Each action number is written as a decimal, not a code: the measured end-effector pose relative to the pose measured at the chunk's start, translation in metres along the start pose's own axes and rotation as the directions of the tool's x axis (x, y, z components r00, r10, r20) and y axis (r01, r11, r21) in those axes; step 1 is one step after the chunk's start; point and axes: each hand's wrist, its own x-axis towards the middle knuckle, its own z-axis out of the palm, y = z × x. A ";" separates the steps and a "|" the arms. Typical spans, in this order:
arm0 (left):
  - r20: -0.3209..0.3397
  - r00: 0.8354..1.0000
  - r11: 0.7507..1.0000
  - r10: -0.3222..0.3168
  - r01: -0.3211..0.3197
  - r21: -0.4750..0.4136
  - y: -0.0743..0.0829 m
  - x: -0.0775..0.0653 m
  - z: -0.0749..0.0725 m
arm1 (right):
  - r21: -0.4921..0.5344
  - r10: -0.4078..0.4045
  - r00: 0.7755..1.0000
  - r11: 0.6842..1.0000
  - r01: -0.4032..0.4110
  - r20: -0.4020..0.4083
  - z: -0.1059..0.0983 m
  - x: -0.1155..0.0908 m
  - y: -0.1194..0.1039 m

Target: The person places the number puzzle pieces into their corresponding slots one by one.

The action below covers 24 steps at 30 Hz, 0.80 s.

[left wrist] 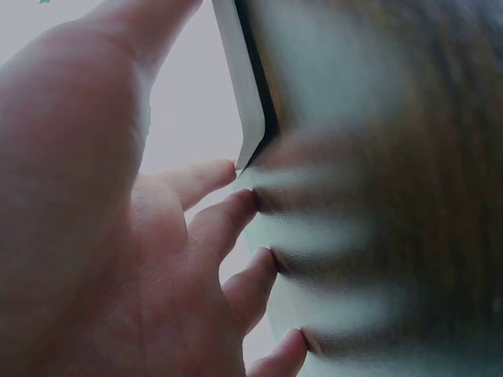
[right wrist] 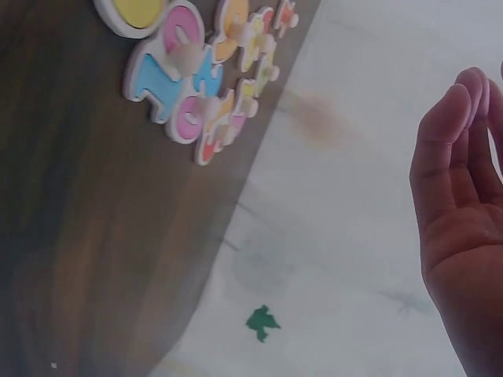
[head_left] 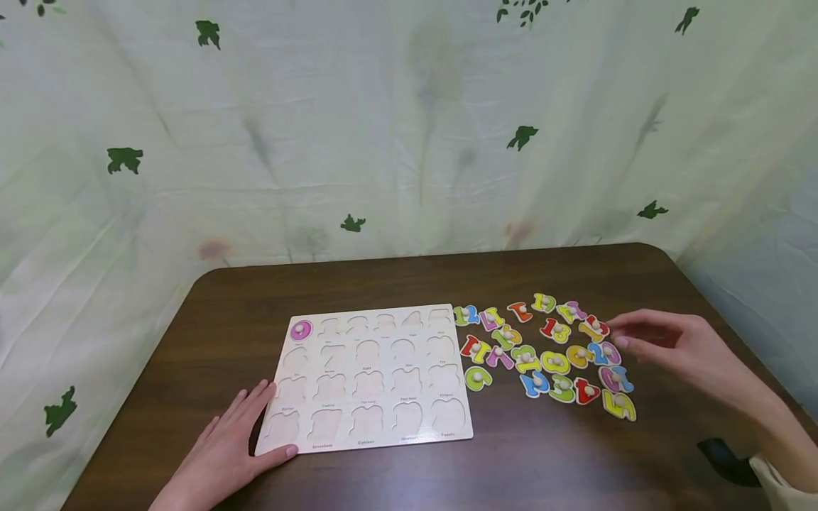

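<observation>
A white number puzzle board (head_left: 366,383) lies on the table with rows of shallow number-shaped recesses. A pink zero piece (head_left: 301,329) sits in its top-left recess. My left hand (head_left: 220,443) rests at the board's near left corner, fingers spread, thumb on the front edge. In the left wrist view the fingertips (left wrist: 267,259) touch the table beside the board corner (left wrist: 250,133). My right hand (head_left: 677,348) hovers at the right end of the loose number pieces, close to a blue and pink piece (head_left: 604,353). Its fingers (right wrist: 440,141) are loosely bent, and I see nothing held.
Several colourful knobbed number pieces (head_left: 554,363) lie scattered right of the board. The brown table (head_left: 543,461) has rounded far corners. A pale curtain (head_left: 396,142) with green leaf prints hangs behind it. A dark object (head_left: 728,460) is near the right forearm.
</observation>
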 end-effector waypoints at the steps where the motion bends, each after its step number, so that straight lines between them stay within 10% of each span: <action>1: -0.001 1.000 1.000 0.000 0.000 -0.002 0.000 0.000 0.000 | 0.004 -0.001 1.000 1.000 0.001 -0.002 0.001 -0.001 0.002; 24: 0.000 1.000 1.000 0.000 0.000 -0.007 -0.001 0.000 0.001 | 0.044 0.000 1.000 0.999 -0.001 0.009 0.016 -0.016 0.027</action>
